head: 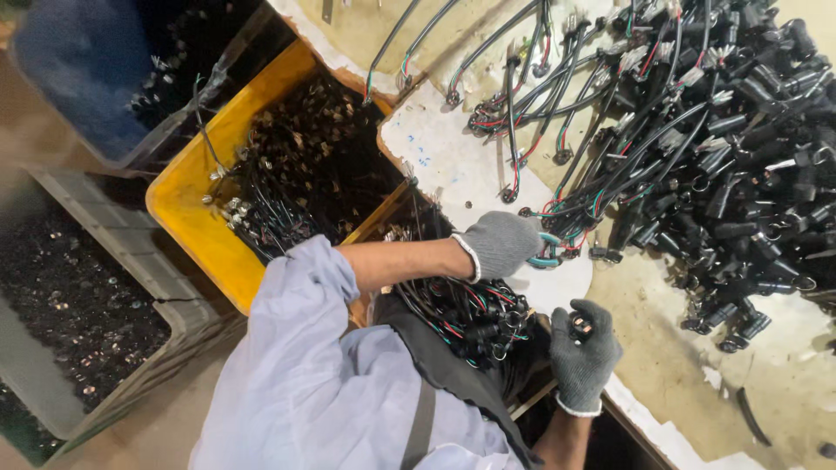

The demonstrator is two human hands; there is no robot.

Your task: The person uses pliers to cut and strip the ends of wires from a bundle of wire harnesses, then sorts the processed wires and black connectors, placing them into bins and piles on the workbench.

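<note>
Lying tangled, the cable pile (723,148) on the table (662,365) blurred into shadow. The left hand (501,244) gripped teal-ended cables (557,235) there; the right hand (582,352) closed on a small black connector (580,326).

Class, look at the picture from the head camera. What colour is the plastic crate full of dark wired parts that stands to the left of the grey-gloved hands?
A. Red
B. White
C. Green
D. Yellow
D. The plastic crate beside the person's light-blue sleeve has bright yellow walls, with black wired parts heaped inside it.
</note>
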